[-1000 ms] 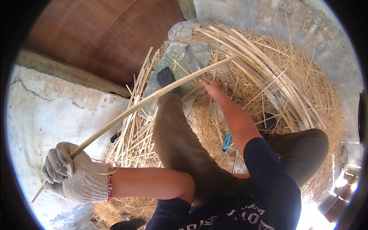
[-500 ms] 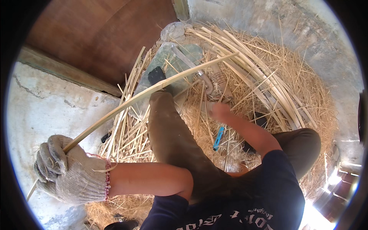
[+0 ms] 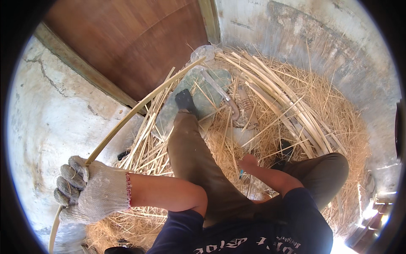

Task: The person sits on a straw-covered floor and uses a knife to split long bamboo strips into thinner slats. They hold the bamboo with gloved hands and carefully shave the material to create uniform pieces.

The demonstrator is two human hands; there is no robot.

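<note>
In a knitted work glove, my left hand [image 3: 91, 186] is closed round a long bamboo strip [image 3: 127, 120]. The strip slants up to the far side, and its short tail hangs below the glove. My bare right hand [image 3: 248, 163] is curled over a slim blue tool [image 3: 241, 173] between my legs; the fingers hide most of it. Farther off lies a knife with a straight metal blade [image 3: 215, 86] and a hooked brown handle [image 3: 234, 112]. Beside it is a second tool with a bound wooden handle [image 3: 247, 106].
Bamboo strips [image 3: 287, 101] lie bundled at the right, over a heap of shavings [image 3: 347, 122]. More thin strips [image 3: 146, 144] lie left of my leg. My foot in a black sock [image 3: 184, 100] rests on a greenish stone slab [image 3: 167, 120]. A brown door [image 3: 127, 42] and pale walls [image 3: 55, 110] enclose the corner.
My right hand has come back toward me onto the blue tool. The strip in my left hand has swung leftward at its far end, away from above the slab.
</note>
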